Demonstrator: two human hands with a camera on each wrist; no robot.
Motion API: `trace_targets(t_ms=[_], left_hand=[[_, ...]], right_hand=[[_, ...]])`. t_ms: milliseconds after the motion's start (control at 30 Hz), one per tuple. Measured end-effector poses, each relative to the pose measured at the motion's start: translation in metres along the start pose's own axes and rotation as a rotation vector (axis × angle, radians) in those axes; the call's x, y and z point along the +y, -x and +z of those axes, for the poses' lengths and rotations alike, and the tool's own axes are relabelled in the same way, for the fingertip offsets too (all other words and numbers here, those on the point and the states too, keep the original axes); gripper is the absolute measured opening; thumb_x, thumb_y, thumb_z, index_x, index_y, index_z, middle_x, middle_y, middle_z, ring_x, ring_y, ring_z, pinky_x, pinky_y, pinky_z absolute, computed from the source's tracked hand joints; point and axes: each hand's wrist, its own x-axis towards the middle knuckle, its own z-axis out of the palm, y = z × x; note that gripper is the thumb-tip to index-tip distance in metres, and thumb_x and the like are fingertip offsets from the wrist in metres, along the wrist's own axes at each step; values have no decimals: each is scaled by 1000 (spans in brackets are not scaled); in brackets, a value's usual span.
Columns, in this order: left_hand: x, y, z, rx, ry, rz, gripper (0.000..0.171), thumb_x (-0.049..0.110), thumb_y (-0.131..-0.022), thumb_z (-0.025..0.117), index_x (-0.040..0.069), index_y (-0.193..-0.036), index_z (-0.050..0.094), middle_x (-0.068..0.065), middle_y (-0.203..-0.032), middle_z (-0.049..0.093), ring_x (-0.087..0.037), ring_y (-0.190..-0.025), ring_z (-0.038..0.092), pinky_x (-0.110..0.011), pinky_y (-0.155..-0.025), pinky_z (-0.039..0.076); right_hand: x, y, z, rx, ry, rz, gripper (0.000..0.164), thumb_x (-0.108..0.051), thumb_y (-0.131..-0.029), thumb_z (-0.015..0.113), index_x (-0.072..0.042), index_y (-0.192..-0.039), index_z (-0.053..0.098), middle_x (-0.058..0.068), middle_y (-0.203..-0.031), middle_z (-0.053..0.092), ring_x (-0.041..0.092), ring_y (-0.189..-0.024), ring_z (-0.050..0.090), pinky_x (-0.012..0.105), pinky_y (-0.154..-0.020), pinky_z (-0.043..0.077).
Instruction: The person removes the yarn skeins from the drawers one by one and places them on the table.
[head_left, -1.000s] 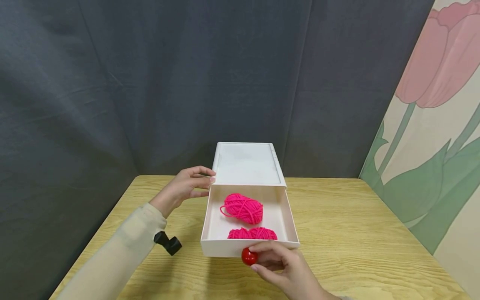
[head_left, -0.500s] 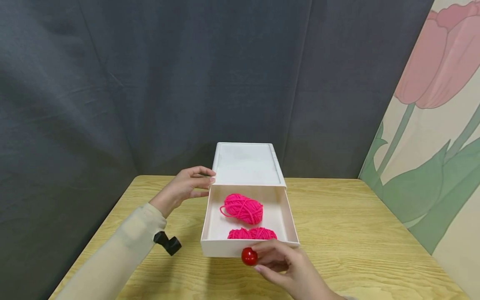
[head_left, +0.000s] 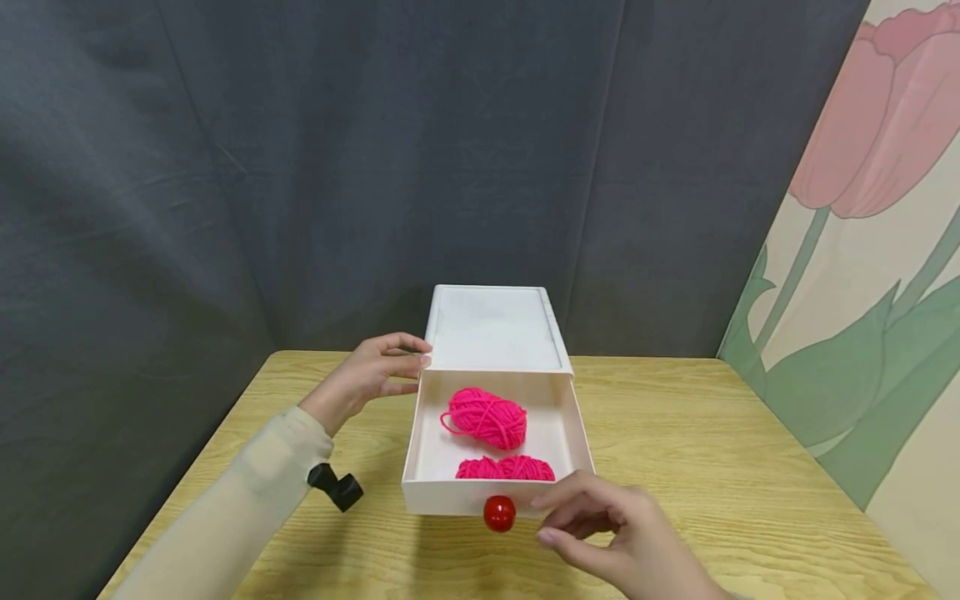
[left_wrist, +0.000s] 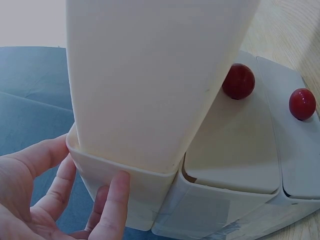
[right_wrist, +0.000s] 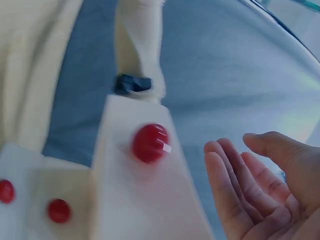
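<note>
A white drawer unit (head_left: pixel 495 327) stands on the table with its top drawer (head_left: pixel 433 496) pulled out. Inside lie two bundles of bright pink yarn, one farther back (head_left: pixel 487 417) and one behind the drawer front (head_left: pixel 506 468), partly hidden by it. My left hand (head_left: pixel 375 367) steadies the unit's left front edge, its fairly straight fingers (left_wrist: pixel 116 205) touching the casing. A round red knob (head_left: pixel 499 513) sticks out of the drawer front. Just right of it is my right hand (head_left: pixel 607 533), fingers loosely bent, apart from the knob and holding nothing.
Two closed drawers below show in the left wrist view, each with a red knob (left_wrist: pixel 239 81) on its front. The wooden table (head_left: pixel 697 467) reaches a dark curtain (head_left: pixel 360 167) behind. A tulip-painted wall (head_left: pixel 862 333) borders the right side.
My right hand has let go of the red knob and drawn away to the right. The left hand, the drawer and the yarn stay where they were.
</note>
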Motion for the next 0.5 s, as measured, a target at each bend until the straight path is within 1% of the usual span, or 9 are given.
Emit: trace_targets(t_ms=[100, 167, 333, 433, 500], left_hand=[[1, 0, 1, 8, -1, -9, 29, 15, -92, 66, 5, -118, 58, -7, -107, 61, -21, -91, 63, -41, -90, 55], [1, 0, 1, 11, 0, -10, 28, 14, -92, 66, 5, -117, 58, -7, -106, 61, -21, -91, 63, -40, -89, 56], [2, 0, 2, 15, 4, -11, 27, 13, -92, 65, 5, -117, 59, -6, -105, 61, -21, -90, 62, -40, -89, 56], [2, 1, 2, 19, 6, -12, 28, 13, -92, 66, 5, -117, 59, -6, -105, 61, -20, -90, 62, -41, -89, 56], [2, 1, 2, 22, 8, -15, 28, 13, -92, 66, 5, -117, 59, -6, -105, 61, -20, -89, 62, -41, -90, 55]], right_hand=[[-6, 0, -8, 73, 34, -17, 27, 0, -84, 72, -11, -108, 64, -2, -89, 71, 9, -73, 67, 25, -59, 56], [-9, 0, -13, 118, 37, -35, 31, 5, -82, 71, -10, -109, 64, -2, -90, 71, 9, -75, 67, 24, -61, 57], [-8, -9, -24, 215, -40, -170, 40, 21, -76, 67, -2, -110, 62, 3, -96, 73, 11, -86, 69, 20, -74, 56], [-7, -19, -29, 244, -61, -171, 39, 21, -77, 66, -1, -109, 61, 1, -100, 73, 11, -92, 68, 19, -80, 55], [-6, -26, -31, 242, -76, -156, 38, 20, -78, 65, -1, -110, 61, 2, -103, 72, 12, -94, 68, 20, -83, 55]])
